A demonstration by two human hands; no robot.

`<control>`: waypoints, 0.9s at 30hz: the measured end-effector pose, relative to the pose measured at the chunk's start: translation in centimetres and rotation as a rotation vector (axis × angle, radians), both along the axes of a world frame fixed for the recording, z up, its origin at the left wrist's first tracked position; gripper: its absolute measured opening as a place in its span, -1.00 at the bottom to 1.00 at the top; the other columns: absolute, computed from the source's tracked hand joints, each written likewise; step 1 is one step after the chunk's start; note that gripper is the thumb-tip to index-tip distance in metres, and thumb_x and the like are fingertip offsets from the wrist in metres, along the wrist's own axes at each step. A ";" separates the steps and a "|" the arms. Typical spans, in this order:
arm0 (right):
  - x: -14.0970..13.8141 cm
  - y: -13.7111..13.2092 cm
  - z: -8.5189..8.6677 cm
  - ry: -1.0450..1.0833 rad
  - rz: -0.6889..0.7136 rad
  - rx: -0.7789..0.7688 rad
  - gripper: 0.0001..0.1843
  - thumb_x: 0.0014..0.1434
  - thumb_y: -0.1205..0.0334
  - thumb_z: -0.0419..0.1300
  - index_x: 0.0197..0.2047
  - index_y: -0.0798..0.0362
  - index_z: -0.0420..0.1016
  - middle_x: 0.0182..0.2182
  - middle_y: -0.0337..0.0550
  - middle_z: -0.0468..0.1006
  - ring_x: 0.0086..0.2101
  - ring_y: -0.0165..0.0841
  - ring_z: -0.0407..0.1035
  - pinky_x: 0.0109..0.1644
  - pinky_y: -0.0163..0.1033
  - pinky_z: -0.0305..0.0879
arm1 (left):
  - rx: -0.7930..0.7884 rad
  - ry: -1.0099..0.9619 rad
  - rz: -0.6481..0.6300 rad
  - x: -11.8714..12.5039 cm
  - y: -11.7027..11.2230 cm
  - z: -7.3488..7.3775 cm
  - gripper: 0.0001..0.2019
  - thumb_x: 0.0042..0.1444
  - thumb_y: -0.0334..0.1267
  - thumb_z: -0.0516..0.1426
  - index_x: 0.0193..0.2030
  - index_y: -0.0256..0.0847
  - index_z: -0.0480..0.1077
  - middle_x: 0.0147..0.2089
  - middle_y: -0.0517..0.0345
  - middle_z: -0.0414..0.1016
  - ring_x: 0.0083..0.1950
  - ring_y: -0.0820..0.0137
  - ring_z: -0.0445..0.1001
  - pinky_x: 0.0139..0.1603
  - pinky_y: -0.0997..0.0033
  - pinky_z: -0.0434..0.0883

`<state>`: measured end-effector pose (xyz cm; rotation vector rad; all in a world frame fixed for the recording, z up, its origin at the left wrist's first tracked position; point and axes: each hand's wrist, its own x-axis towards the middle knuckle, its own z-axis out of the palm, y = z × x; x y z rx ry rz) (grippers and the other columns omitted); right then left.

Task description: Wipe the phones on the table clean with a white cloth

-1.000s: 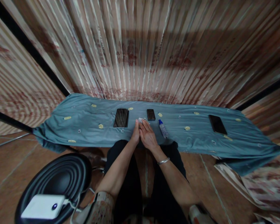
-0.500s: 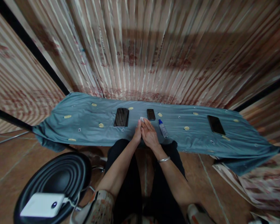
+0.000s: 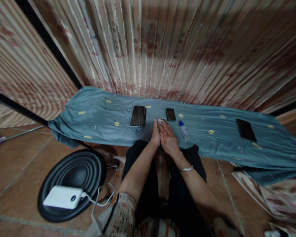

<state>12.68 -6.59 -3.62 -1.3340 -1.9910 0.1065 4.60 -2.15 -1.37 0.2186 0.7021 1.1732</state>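
The left hand (image 3: pixel 156 134) and right hand (image 3: pixel 168 138) are pressing together, their grip pinching a small white piece (image 3: pixel 160 121) that is poking out between them at the far side, its long axis hidden.

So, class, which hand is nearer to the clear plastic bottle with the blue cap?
Right: the right hand is just left of the bottle; the left hand lies farther left.

Wht pwr bank (image 3: pixel 60 197) w/ cable (image 3: pixel 83 195) on blk rnd stool (image 3: pixel 54 171); striped curtains (image 3: pixel 150 59) at back.
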 end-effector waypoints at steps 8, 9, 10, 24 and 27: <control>1.2 -1.0 0.6 -0.010 0.017 -0.007 -0.48 0.45 0.19 -0.10 0.37 0.17 0.31 0.39 0.11 0.24 0.39 -0.15 0.12 0.48 0.06 0.11 | -0.046 -0.084 0.028 1.0 -0.1 -0.3 -0.49 0.36 0.11 -0.06 -0.14 -0.32 0.50 -0.08 -0.08 0.62 0.19 0.24 0.52 0.28 0.33 0.36; 1.4 -1.1 0.6 -0.006 0.026 -0.014 -0.48 0.45 0.19 -0.10 0.38 0.13 0.30 0.39 0.08 0.25 0.38 -0.17 0.13 0.48 0.08 0.12 | -0.044 -0.077 0.043 1.1 -0.1 -0.5 -0.51 0.35 0.10 -0.04 -0.14 -0.30 0.50 -0.10 -0.05 0.62 0.18 0.25 0.52 0.27 0.32 0.37; 1.6 -1.3 0.5 -0.001 0.037 -0.024 -0.48 0.45 0.19 -0.10 0.39 0.08 0.28 0.40 0.04 0.25 0.38 -0.18 0.14 0.47 0.09 0.14 | -0.045 -0.075 0.054 1.2 0.0 -0.7 -0.54 0.33 0.10 -0.01 -0.17 -0.27 0.49 -0.13 -0.01 0.62 0.17 0.25 0.52 0.25 0.33 0.38; 1.2 0.3 0.9 -0.027 0.050 -0.014 -0.51 0.44 0.15 -0.07 0.34 0.05 0.36 0.36 0.03 0.32 0.36 -0.16 0.19 0.45 0.15 0.16 | 0.035 -0.068 0.037 0.9 -0.6 -1.9 -0.62 0.35 -0.02 0.00 -0.21 -0.24 0.53 0.06 -0.16 0.60 0.32 0.26 0.42 0.40 0.33 0.23; 0.8 1.2 1.0 0.001 0.013 -0.020 -0.49 0.45 0.14 -0.10 0.33 0.09 0.36 0.35 0.07 0.33 0.35 -0.15 0.19 0.45 0.14 0.16 | 0.071 -0.030 0.062 1.0 -0.6 -2.4 -0.63 0.31 0.00 0.05 -0.06 -0.20 0.54 0.19 -0.12 0.54 0.37 0.25 0.36 0.44 0.28 0.19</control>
